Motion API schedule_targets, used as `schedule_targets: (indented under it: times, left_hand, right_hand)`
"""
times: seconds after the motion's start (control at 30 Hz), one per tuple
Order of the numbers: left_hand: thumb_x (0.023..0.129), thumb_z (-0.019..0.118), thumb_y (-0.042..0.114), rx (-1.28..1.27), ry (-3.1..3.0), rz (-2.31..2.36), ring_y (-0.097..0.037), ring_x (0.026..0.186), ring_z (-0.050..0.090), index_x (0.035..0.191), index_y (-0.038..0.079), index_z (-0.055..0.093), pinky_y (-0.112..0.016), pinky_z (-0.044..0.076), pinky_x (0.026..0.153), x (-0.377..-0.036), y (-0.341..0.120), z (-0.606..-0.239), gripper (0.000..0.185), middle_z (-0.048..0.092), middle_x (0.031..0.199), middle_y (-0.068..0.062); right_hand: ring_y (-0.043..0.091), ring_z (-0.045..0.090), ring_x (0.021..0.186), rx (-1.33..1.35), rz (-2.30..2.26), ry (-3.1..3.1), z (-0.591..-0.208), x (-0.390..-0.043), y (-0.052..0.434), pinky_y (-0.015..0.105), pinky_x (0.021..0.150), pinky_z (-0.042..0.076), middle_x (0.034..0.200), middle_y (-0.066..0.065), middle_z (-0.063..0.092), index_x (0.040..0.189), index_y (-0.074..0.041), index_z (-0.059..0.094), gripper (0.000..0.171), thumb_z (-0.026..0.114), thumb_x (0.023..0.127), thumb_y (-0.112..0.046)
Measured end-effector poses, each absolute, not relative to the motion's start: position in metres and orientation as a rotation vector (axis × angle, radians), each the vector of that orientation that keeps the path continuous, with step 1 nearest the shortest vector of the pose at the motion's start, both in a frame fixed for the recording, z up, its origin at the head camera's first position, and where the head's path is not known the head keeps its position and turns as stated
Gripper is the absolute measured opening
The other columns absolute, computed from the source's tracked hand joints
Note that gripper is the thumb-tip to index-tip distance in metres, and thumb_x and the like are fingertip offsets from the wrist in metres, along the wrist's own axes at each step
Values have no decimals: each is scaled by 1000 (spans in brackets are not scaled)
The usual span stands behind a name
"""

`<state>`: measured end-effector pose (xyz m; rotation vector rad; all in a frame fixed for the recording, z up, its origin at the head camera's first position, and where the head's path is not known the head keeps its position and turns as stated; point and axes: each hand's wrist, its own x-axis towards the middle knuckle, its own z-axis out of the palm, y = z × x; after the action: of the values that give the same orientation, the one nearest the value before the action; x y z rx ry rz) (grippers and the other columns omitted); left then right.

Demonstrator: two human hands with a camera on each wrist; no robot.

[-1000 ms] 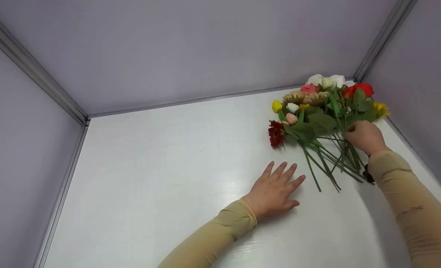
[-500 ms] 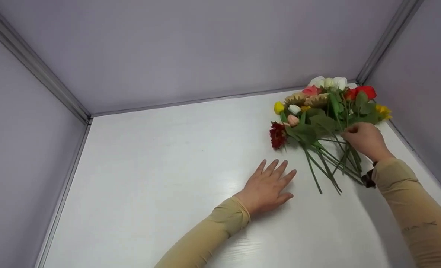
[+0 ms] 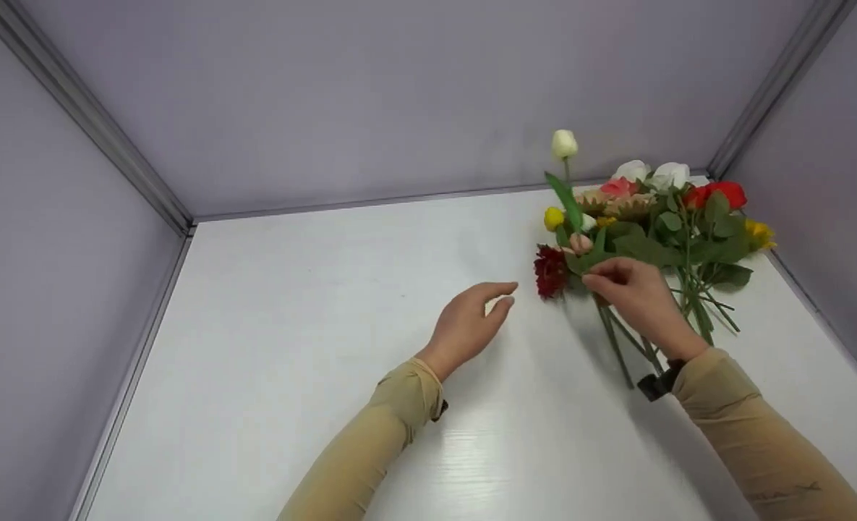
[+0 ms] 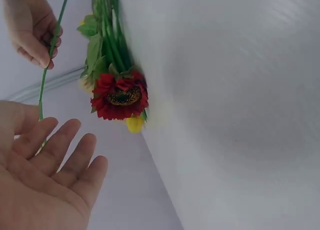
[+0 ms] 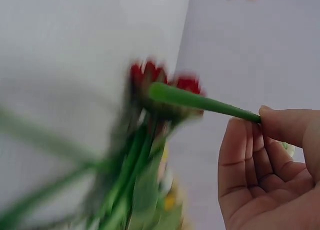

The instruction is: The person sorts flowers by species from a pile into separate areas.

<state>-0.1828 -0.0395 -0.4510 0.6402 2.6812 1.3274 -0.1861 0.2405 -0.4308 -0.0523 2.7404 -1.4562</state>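
Note:
Thumb and fingers of my right hand (image 3: pixel 634 293) pinch the green stem (image 5: pixel 215 105) of a white tulip (image 3: pixel 564 144). The tulip stands upright over the left part of a pile of flowers, its long leaf (image 3: pixel 564 199) just below the bloom. My left hand (image 3: pixel 464 322) is raised off the table to the left of the pile, thumb and fingers apart, holding nothing. In the left wrist view the stem passes behind its fingers (image 4: pixel 65 145). Nearest to both hands in the pile is a dark red flower (image 3: pixel 549 272).
The pile lies at the table's back right: white roses (image 3: pixel 670 176), a red rose (image 3: pixel 725 195), a yellow tulip (image 3: pixel 554 218) and a yellow flower (image 3: pixel 759 234), with crossing stems (image 3: pixel 703 318). Grey panels (image 3: pixel 370 101) wall in the white table (image 3: pixel 291 347).
My right hand has moved left and lifted the white tulip from the pile. My left hand, earlier spread on the table, has risen and shifted left and away from me.

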Motion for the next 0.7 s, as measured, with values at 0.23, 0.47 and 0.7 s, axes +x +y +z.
schedule_targets:
  times: [0.23,0.47,0.7]
  left_hand:
    - [102,66,33,248,2197,2089,-18,109,67,126,15,72,-34,55,93,-196,-57,-442,31,73,114,2]
    - [98,73,23,106,2038,2272,-25,102,70,122,2,68,-38,58,89,-191,-84,-448,33,73,109,-9]
    - [98,72,16,58,2046,2286,-25,97,71,122,-5,66,-36,59,87,-192,-103,-447,33,70,111,-19]
  right_hand:
    - [24,69,78,-270,-1644,2608,-444,-177,157,36,71,60,93,15,72,105,-6,73,19,74,97,-23]
    - [21,67,76,-380,-1625,2549,-454,-172,108,34,69,58,89,7,72,101,-10,74,10,74,97,-20]
    - [22,69,79,-378,-1678,2403,-460,-169,88,34,71,60,93,13,72,106,-6,73,15,74,97,-18]
